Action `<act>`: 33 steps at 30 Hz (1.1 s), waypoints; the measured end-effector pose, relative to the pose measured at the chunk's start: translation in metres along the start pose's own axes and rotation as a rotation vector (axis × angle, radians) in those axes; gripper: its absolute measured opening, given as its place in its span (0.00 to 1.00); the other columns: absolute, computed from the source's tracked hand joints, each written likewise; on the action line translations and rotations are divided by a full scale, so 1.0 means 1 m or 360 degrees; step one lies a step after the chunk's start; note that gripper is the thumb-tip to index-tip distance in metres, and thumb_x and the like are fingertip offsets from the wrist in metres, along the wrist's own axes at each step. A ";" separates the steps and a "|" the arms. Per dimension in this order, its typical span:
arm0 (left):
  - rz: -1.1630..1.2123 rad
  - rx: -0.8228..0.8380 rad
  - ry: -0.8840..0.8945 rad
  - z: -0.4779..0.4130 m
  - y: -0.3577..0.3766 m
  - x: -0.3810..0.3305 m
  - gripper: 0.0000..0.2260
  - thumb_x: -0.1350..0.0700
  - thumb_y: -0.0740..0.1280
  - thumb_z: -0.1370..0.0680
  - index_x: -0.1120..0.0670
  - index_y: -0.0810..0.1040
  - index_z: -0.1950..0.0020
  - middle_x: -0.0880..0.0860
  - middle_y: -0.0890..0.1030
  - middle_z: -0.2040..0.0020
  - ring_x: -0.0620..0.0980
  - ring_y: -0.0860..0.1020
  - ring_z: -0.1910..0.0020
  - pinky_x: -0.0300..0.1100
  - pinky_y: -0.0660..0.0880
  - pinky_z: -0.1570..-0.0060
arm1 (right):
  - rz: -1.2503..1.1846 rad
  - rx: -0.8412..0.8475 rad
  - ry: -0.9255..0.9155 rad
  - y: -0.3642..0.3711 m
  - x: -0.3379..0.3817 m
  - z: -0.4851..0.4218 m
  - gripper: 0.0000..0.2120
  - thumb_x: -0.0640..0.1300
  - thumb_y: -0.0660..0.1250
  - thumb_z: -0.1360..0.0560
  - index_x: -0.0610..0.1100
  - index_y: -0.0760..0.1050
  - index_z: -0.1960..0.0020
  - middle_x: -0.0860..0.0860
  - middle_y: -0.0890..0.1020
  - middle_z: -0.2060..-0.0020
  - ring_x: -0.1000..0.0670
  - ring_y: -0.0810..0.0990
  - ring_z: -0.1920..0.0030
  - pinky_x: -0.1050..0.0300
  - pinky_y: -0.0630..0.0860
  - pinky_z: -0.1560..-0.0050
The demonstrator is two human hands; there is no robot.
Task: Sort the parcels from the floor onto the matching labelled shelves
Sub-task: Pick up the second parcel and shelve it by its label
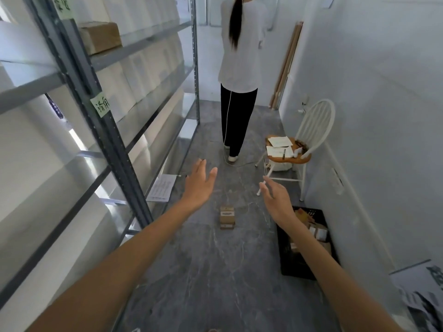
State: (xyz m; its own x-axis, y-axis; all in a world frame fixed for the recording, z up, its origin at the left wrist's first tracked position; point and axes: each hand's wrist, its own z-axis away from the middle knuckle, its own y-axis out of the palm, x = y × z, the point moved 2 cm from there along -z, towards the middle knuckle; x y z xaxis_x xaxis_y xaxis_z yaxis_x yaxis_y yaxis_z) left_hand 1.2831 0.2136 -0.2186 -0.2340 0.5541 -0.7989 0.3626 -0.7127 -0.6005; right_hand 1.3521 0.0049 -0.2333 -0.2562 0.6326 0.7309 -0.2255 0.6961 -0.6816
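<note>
A small brown cardboard parcel (227,217) with a white label lies on the grey floor in the middle of the aisle. My left hand (200,184) and my right hand (275,200) both stretch forward above the floor, fingers straight and spread, holding nothing. The parcel sits between and below them, untouched. A black crate (294,262) holding several more parcels stands by the right wall. The grey metal shelf rack (105,130) runs along the left, with green handwritten labels (100,106) on its upright. One brown box (99,37) rests on an upper shelf.
A person in a white top and black trousers (238,111) stands ahead in the aisle, back turned. A white chair (299,149) with papers on its wooden seat stands by the right wall. A printed sheet (163,188) lies on the lowest shelf. Wooden poles (286,65) lean in the far corner.
</note>
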 end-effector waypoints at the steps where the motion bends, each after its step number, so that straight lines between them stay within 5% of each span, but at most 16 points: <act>1: -0.0003 0.0012 -0.0003 -0.008 -0.002 0.003 0.27 0.45 0.52 0.19 0.57 0.53 0.24 0.55 0.52 0.22 0.52 0.51 0.23 0.56 0.51 0.26 | -0.0018 0.0004 0.0007 0.003 0.001 -0.008 0.25 0.55 0.54 0.21 0.42 0.66 0.29 0.43 0.73 0.33 0.44 0.68 0.31 0.44 0.65 0.31; 10: 0.0001 0.0103 -0.0049 -0.061 0.002 0.025 0.27 0.45 0.53 0.19 0.57 0.55 0.24 0.55 0.55 0.22 0.51 0.52 0.23 0.52 0.51 0.25 | -0.0031 0.0056 0.0051 0.028 -0.005 -0.064 0.22 0.54 0.54 0.20 0.41 0.71 0.33 0.46 0.77 0.36 0.48 0.74 0.36 0.60 0.67 0.42; 25: 0.0130 0.0154 -0.0343 -0.192 0.035 0.040 0.24 0.48 0.55 0.19 0.57 0.59 0.25 0.56 0.61 0.24 0.52 0.59 0.25 0.45 0.55 0.28 | -0.0196 0.0211 0.0176 0.058 -0.033 -0.209 0.16 0.51 0.55 0.20 0.44 0.75 0.40 0.51 0.78 0.52 0.56 0.75 0.54 0.69 0.67 0.60; 33: 0.0195 0.0139 -0.0459 -0.251 0.058 0.048 0.22 0.51 0.56 0.18 0.58 0.61 0.26 0.56 0.64 0.26 0.53 0.62 0.26 0.39 0.57 0.32 | -0.0133 0.0372 0.0287 0.081 -0.079 -0.277 0.18 0.53 0.53 0.20 0.43 0.75 0.44 0.48 0.79 0.52 0.49 0.77 0.50 0.58 0.67 0.53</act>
State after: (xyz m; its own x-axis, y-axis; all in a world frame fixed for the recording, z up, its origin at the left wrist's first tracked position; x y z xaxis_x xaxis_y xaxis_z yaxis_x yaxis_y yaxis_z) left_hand 1.5195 0.3070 -0.2829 -0.4437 0.3264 -0.8346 0.3278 -0.8077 -0.4901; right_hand 1.6147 0.1054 -0.3365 -0.0613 0.6409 0.7652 -0.4543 0.6647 -0.5931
